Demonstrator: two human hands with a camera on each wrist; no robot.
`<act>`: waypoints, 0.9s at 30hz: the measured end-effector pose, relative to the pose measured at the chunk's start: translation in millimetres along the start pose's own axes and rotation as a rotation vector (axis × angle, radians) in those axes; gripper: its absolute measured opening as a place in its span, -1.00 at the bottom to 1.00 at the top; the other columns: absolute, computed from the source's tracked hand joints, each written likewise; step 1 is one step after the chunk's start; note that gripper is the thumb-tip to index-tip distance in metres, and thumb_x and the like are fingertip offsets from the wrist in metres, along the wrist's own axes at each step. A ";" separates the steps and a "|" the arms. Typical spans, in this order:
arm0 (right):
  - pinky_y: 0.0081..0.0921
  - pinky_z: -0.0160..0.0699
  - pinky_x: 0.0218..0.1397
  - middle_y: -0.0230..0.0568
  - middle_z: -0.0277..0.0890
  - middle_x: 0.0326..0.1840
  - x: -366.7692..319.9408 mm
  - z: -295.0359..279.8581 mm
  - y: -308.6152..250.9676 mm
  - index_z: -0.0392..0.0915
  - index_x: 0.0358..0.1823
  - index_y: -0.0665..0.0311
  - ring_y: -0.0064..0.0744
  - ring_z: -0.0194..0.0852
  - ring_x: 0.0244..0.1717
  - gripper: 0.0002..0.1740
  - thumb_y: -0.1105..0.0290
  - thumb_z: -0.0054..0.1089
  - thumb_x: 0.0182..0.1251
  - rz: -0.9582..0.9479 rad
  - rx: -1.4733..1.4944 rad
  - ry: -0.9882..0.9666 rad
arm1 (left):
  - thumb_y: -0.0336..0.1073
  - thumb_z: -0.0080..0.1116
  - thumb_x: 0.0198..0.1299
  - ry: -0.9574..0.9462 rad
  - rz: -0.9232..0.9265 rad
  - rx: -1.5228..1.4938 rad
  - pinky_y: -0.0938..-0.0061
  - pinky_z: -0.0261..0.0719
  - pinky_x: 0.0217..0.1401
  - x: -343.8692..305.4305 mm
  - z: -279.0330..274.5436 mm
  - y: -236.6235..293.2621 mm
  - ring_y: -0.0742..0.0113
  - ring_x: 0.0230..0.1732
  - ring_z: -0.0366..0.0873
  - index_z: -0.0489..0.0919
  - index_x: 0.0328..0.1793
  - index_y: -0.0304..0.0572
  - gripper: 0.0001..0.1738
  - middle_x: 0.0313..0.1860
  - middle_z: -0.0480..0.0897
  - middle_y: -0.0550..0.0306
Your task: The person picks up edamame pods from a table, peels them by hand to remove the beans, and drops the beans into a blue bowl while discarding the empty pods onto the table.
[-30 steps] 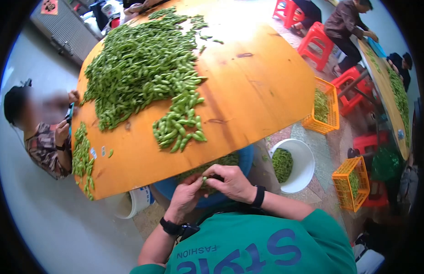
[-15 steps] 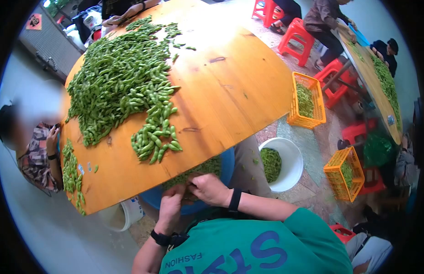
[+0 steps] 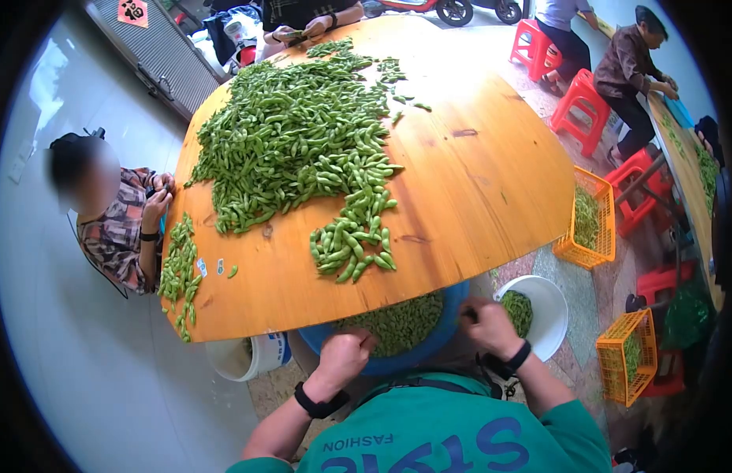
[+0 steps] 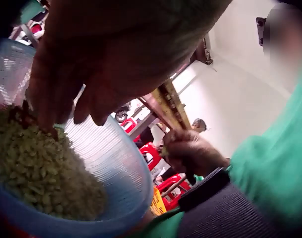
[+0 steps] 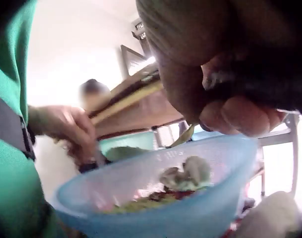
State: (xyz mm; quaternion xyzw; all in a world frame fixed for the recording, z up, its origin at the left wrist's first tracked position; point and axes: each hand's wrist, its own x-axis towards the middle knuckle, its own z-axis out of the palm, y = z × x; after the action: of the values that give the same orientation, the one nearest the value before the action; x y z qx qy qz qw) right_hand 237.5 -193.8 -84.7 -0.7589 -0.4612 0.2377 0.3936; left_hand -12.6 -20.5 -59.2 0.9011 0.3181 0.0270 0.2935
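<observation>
My left hand (image 3: 346, 355) is over the left side of a blue mesh basket (image 3: 457, 303) partly filled with shelled green beans (image 3: 401, 323). In the left wrist view its fingers hang loosely down close over the beans. My right hand (image 3: 492, 327) is out to the right, between the basket and a white bucket (image 3: 553, 315) with green pods in it. It pinches a thin green pod (image 5: 182, 136), whose end sticks out below the fingers in the right wrist view. A dark thing lies along that hand; its kind is unclear.
A large heap of green soybean pods (image 3: 295, 134) covers much of the wooden table (image 3: 476, 205), with a small pile near its front edge. Orange crates (image 3: 610, 229) and red stools (image 3: 582, 110) stand to the right. A person (image 3: 117, 213) sits at the left.
My hands were together over the basket and have moved apart. The right went right towards the white bucket with the pod; the left stays over the basket. The head view has shifted.
</observation>
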 end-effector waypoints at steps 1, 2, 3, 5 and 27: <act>-0.12 0.56 -0.17 0.11 0.57 -0.33 -6.7 -13.4 15.0 0.54 -0.28 0.33 0.16 0.58 -0.24 -0.88 0.51 0.13 0.13 0.029 -0.077 0.037 | -0.33 0.25 0.25 0.002 0.000 -0.001 0.35 0.60 -0.28 0.4 -12.7 13.9 0.05 -0.36 0.66 0.66 -0.17 -0.33 -0.83 -0.39 0.66 -0.07; -0.09 0.55 -0.15 0.10 0.56 -0.32 -14.2 -27.3 31.2 0.54 -0.27 0.33 0.15 0.59 -0.21 -0.87 0.53 0.12 0.12 0.059 -0.155 0.074 | -0.37 0.25 0.24 0.089 0.068 -0.100 0.37 0.59 -0.30 4.0 -28.1 30.6 0.07 -0.37 0.66 0.66 -0.21 -0.32 -0.86 -0.40 0.65 -0.07; -0.06 0.55 -0.11 0.08 0.57 -0.28 -20.4 -37.2 56.7 0.55 -0.24 0.31 0.14 0.59 -0.16 -0.84 0.53 0.12 0.12 0.143 -0.287 0.048 | -0.40 0.25 0.24 0.177 0.135 -0.199 0.38 0.58 -0.32 10.4 -39.3 41.5 0.09 -0.39 0.65 0.65 -0.26 -0.31 -0.89 -0.41 0.64 -0.07; -0.05 0.54 -0.05 0.08 0.57 -0.21 -33.5 -46.4 106.2 0.53 -0.19 0.29 0.16 0.57 -0.10 -0.80 0.53 0.15 0.12 0.284 -0.454 0.049 | -0.43 0.23 0.25 0.371 0.211 -0.177 0.36 0.55 -0.37 30.6 -49.4 47.9 0.09 -0.43 0.62 0.63 -0.18 -0.29 -0.92 -0.41 0.62 -0.06; -0.64 0.63 -0.28 -0.35 0.62 -0.32 32.2 16.2 -113.3 0.52 0.07 0.41 -0.66 0.56 -0.37 -0.74 0.45 0.05 0.45 0.148 0.717 -0.355 | -0.35 0.14 0.41 0.025 -0.301 -1.216 0.66 0.57 -0.43 17.2 -44.5 45.7 0.50 -0.43 0.58 0.52 0.05 -0.26 -0.82 -0.27 0.68 0.10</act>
State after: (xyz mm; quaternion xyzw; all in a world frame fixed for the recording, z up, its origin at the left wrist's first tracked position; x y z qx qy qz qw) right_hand 182.5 -129.1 -1.4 -0.5519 -0.3539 0.5385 0.5293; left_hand 16.1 -16.2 0.1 0.5177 0.3729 0.1721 0.7506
